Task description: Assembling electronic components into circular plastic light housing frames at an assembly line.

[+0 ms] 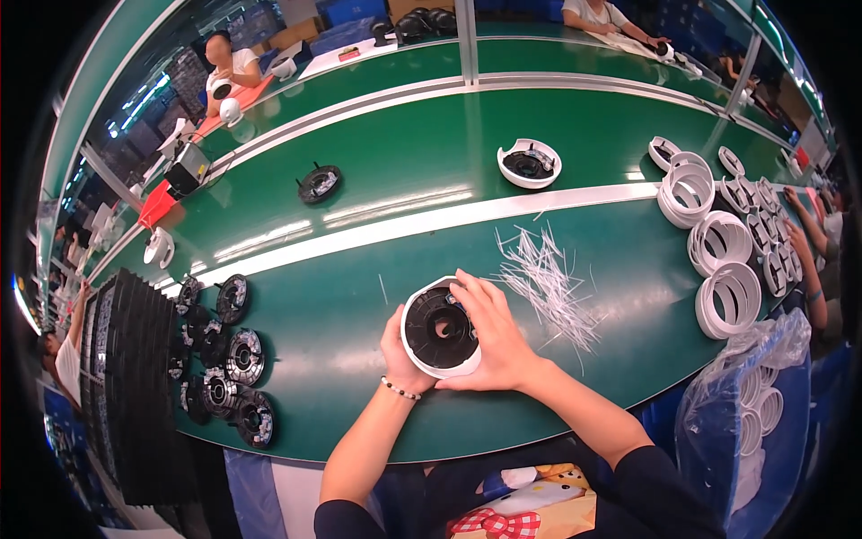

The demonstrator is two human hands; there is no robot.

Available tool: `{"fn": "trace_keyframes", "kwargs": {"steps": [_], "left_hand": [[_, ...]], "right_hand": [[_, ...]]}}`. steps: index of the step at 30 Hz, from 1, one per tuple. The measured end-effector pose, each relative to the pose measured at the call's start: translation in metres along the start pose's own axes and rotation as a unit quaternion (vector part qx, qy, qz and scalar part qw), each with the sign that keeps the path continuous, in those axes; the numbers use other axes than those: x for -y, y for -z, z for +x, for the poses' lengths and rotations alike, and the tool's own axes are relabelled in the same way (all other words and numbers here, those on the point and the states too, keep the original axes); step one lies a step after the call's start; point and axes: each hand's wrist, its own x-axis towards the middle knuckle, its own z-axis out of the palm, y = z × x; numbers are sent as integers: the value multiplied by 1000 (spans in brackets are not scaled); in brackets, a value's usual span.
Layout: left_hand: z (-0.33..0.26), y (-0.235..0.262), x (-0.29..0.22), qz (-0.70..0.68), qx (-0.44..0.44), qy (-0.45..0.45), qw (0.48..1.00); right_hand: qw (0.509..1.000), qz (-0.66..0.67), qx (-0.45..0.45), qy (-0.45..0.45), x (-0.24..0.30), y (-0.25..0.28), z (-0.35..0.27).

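Note:
Both my hands hold a round white housing [418, 361] above the green worktable, its open face turned up toward me. Inside it sits a black disc [426, 328] with a hole in the centre. My left hand [397, 355] wraps the left side of the shell, a beaded bracelet at its wrist. Around the right side goes my right hand [492, 332], with its fingers over the upper rim and onto the black disc's edge. The palm sides of both hands are hidden. Just right of my right hand lies a loose pile of thin white strips [549, 286].
Several black discs [244, 357] lie at the left, beside stacked black trays [135, 386]. White rings [727, 301] stand stacked at the right, above a plastic-lined blue bin [700, 440]. Beyond, a belt [404, 157] carries a black disc [320, 183] and a white housing [530, 164]. People work nearby.

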Motion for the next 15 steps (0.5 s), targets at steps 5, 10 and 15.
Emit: {"fn": "trace_keyframes", "kwargs": {"steps": [5, 10, 15], "left_hand": [[-2, 8, -9, 12, 41, 49, 998], [-3, 11, -9, -1, 44, 45, 998], [10, -3, 6, 65, 14, 10, 998]], "right_hand": [[998, 4, 62, -32, 3, 4, 11], [996, -21, 82, -28, 5, 1, 15], [993, -61, -21, -103, 0, -3, -2]]}}
